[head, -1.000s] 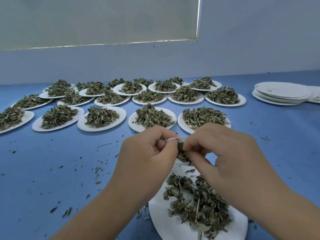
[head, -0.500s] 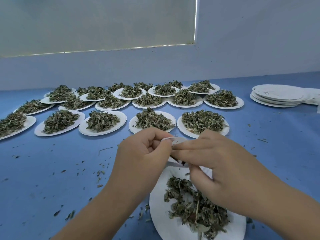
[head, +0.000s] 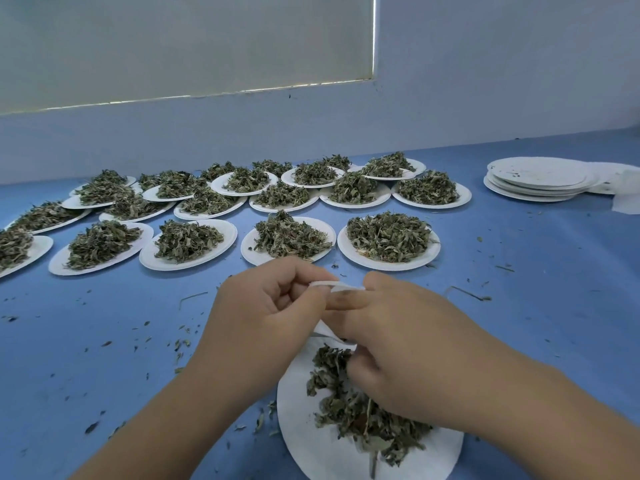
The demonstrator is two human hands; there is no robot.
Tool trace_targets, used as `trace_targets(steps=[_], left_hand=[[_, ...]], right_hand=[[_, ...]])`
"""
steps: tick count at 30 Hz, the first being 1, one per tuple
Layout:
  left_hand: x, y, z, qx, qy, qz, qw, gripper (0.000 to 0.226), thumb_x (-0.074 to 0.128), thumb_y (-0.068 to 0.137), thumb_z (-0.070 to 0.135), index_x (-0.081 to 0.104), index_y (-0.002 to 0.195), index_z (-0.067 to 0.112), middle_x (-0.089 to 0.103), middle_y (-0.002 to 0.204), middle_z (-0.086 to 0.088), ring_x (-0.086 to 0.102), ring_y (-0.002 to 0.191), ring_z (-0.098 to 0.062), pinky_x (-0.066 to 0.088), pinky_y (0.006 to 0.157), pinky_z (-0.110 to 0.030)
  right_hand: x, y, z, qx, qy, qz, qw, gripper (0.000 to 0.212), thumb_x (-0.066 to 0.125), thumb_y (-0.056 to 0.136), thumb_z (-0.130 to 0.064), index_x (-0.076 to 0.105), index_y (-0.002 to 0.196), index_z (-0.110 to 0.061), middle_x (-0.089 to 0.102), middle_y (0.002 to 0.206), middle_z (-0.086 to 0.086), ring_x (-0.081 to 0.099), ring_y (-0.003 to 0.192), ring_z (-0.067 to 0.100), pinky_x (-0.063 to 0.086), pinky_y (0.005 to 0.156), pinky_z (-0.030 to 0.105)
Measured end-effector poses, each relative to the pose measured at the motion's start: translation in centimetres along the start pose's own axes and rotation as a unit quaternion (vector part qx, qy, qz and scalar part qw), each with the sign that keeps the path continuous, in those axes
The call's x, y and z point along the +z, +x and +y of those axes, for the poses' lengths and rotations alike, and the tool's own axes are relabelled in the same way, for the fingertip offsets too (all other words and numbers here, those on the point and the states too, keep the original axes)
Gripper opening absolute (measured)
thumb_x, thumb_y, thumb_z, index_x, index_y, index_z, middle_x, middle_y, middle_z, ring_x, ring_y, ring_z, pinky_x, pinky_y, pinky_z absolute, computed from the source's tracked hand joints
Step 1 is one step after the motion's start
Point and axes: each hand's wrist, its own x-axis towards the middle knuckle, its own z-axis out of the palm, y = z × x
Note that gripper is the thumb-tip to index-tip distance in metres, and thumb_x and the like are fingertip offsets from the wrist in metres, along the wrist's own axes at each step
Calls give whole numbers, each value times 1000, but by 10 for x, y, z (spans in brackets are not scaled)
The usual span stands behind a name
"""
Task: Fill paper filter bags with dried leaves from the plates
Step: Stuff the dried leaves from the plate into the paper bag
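A small white paper filter bag (head: 330, 330) hangs between both hands above the nearest white plate (head: 304, 441), which holds a loose heap of dried leaves (head: 360, 410). My left hand (head: 266, 317) pinches the bag's top edge with thumb and fingers. My right hand (head: 405, 337) lies over the bag's right side, its index finger stretched across the opening and the other fingers curled below. Most of the bag and its contents are hidden by the hands.
Several white plates heaped with dried leaves (head: 287, 237) stand in rows across the blue table (head: 104, 341) toward the wall. A stack of bare plates (head: 536, 178) sits at the far right beside white paper (head: 627, 192). Leaf crumbs lie scattered on the table.
My right hand, which held a pinch of leaves at the bag's mouth, has pushed them in and now lies flatter over the opening. The view tilted slightly down.
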Motion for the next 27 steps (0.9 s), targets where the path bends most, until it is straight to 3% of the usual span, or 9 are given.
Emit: trace_targets(steps=[3,5,7,9,13,16,20,24,27], left_hand=[[-1,1,-1,2,5,17,1000,11,68,83,23,74,77,30,60,60,-9,41,45,-17,34,44,-20],[-4,4,-3,2,12,44,999,13,69,85,21,74,77,30,54,50,1,38,42,-5,31,41,-15],[-9,7,-4,-3,25,70,997,14,68,85,21,74,74,28,48,46,8,36,40,-2,28,39,-12],[-13,9,-6,-2,35,93,995,16,66,85,19,73,73,27,48,47,8,36,40,-3,29,39,-12],[-21,11,-10,2,43,117,992,19,65,89,15,73,76,27,47,51,4,35,43,-5,33,41,-13],[-24,11,-11,12,60,118,991,20,65,91,16,73,77,29,47,51,0,36,44,-7,33,42,-16],[-23,11,-10,26,81,121,989,19,66,90,15,71,78,29,53,60,-9,37,45,-7,32,42,-16],[-21,9,-9,42,96,105,989,21,64,91,14,71,80,30,55,64,-9,39,47,-7,31,42,-12],[-19,8,-9,49,93,107,989,21,64,89,15,70,79,32,57,66,-8,40,50,-7,32,44,-12]], right_hand=[[-4,-2,6,1,46,22,999,31,46,82,-15,56,97,-40,51,129,-27,37,80,13,41,64,32],[-13,-5,12,22,130,61,989,38,51,85,-17,64,113,-41,54,126,-30,47,92,4,45,77,21],[-22,-9,19,43,207,97,973,31,56,84,-24,68,108,-41,61,112,-29,52,89,-1,41,72,10],[-30,-13,26,64,240,106,963,19,59,81,-33,67,96,-42,58,95,-24,53,76,3,40,65,11],[-35,-19,39,129,199,-74,969,34,63,71,-59,54,103,-51,47,98,-30,54,75,-6,40,66,17],[-33,-21,39,118,185,-193,956,46,69,70,-63,48,111,-56,46,104,-33,52,82,-11,42,70,19],[-27,-20,36,104,165,-211,958,48,72,72,-58,48,114,-58,49,104,-30,51,85,-12,47,74,22],[-14,-17,31,111,113,-182,970,35,68,80,-43,56,110,-55,49,97,-26,48,81,-11,38,64,15],[-11,-15,30,122,105,-167,973,27,65,83,-37,60,104,-53,51,96,-22,51,82,-6,45,68,18]])
